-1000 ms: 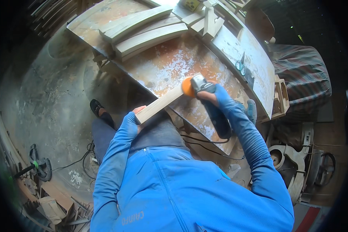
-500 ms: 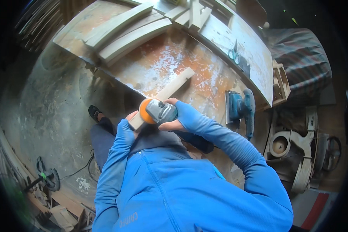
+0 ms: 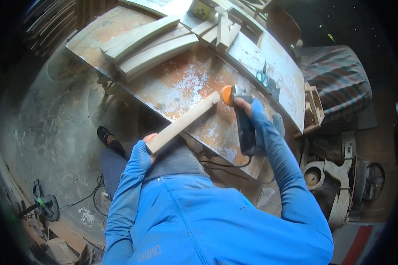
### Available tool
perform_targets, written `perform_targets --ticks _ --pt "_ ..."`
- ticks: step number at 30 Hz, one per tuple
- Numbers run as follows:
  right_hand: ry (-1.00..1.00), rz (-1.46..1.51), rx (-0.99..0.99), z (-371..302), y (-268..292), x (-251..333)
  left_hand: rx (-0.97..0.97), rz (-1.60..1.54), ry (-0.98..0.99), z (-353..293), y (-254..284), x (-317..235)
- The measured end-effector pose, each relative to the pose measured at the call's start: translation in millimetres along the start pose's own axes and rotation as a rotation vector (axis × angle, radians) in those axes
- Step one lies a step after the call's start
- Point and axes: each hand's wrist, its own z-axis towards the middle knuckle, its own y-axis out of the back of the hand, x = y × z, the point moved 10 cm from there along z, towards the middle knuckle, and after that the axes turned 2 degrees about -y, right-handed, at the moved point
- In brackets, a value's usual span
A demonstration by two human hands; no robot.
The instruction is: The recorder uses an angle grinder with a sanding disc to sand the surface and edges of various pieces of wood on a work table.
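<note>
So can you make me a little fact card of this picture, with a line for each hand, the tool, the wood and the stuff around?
Left hand: holds the near end of the bar
Right hand: holds the grinder
Disc: orange, by the bar's far end; touching or not, I can't tell
Bar: pale wood, slanting out over the table
Table: patchy orange-brown and white
Left on table: curved beams
Right of the beams: scissors
Far right: striped cloth
</note>
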Motion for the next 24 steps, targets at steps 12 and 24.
perform_targets --ticks 12,24 --pt "0.063 -0.367 0.5 -99.9 -167.9 50.6 -0.002 0.055 -0.026 -3.1 2.3 -2.8" --pt "-0.081 -0.108 -0.016 14.8 -7.5 -1.6 -0.001 -0.079 -0.023 -1.6 4.4 -0.4"
